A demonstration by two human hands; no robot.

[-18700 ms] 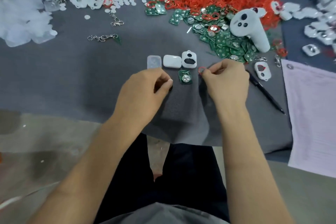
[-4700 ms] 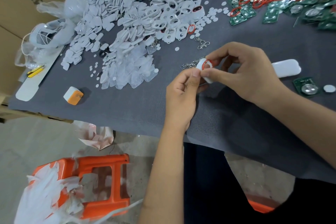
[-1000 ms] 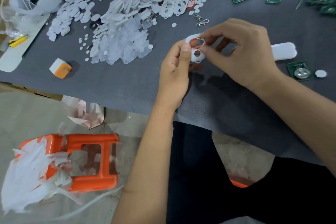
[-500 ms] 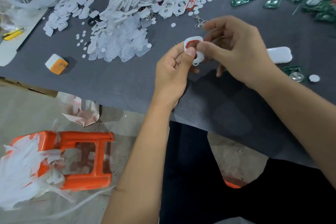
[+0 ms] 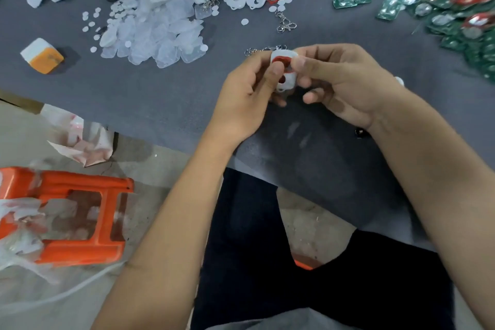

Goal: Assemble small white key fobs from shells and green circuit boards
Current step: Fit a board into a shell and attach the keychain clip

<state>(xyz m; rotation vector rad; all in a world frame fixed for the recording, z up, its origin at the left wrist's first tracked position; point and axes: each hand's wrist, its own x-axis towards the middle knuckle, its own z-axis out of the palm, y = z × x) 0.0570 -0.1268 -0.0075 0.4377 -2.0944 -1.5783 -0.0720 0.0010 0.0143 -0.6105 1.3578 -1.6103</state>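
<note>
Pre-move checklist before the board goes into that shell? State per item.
1. White shell held by both hands: left hand, right hand - ok.
2. Red ring sits in the shell's upper opening - ok; fully seated: cannot tell.
3. Grip clear of the lower opening - not ok, left thumb overlaps it.
4. Green circuit boards in view, far right - ok.
5. Keychain clip lying loose on the grey mat - ok.
</note>
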